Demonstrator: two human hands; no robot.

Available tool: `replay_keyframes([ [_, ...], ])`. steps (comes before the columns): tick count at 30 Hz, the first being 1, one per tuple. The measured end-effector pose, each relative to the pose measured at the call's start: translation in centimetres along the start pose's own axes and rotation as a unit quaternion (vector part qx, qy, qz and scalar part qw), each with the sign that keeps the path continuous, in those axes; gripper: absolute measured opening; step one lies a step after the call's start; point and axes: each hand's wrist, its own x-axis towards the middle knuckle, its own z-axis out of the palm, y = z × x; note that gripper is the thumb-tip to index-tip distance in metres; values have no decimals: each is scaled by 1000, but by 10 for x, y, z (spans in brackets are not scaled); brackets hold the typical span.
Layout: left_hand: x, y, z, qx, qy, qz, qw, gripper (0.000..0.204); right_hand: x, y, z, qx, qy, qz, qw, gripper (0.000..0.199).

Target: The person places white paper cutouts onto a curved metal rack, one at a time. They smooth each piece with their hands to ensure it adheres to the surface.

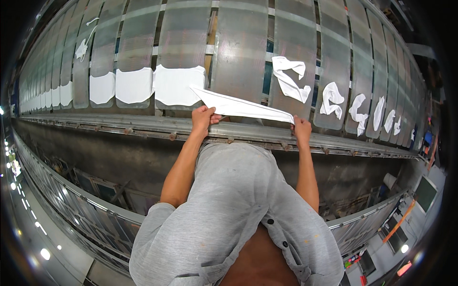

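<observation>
A white fabric piece [241, 105] is stretched between my two hands over the near end of a grey panel. My left hand [204, 118] pinches its lower left edge, and my right hand [301, 129] pinches its narrow right end. The piece's upper left corner overlaps a flat white fabric panel [179, 85] laid smooth on the neighbouring grey panel. To the left, another flat white fabric panel [134, 86] lies smoothed out, with several more beyond it. A crumpled white fabric piece [292, 80] rests on the panel to the right of my hands.
Long grey panels [241, 47] stand side by side with gaps between them. More crumpled white pieces [332, 100] lie toward the right. A metal rail [248, 132] runs along the near edge. Thin white scraps [82, 49] lie far left. Another row of panels [95, 209] is behind me.
</observation>
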Motion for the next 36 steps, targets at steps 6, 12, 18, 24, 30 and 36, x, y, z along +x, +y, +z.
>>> replay_keyframes([
  [6, 0, 4, -8, 31, 5, 14, 999, 4, -67, -44, 46, -214, 177, -373, 885, 27],
  [12, -7, 15, -4, -2, -25, -6, 1000, 5, -87, -66, 86, -154, 26, -472, 867, 26],
  [18, -1, 7, -9, -15, -12, 30, 999, 27, -72, -63, 78, -200, 8, -485, 851, 23],
  [24, -15, 10, 3, -11, 8, 121, 993, 73, -60, -53, 73, -188, -20, -508, 840, 18],
  [30, -30, 25, -3, 30, -18, 166, 986, 52, -68, -67, 50, -110, -82, -464, 875, 15],
  [36, -45, 73, -7, 51, -16, 124, 991, 33, -55, -112, 10, -13, -296, -207, 932, 24],
])
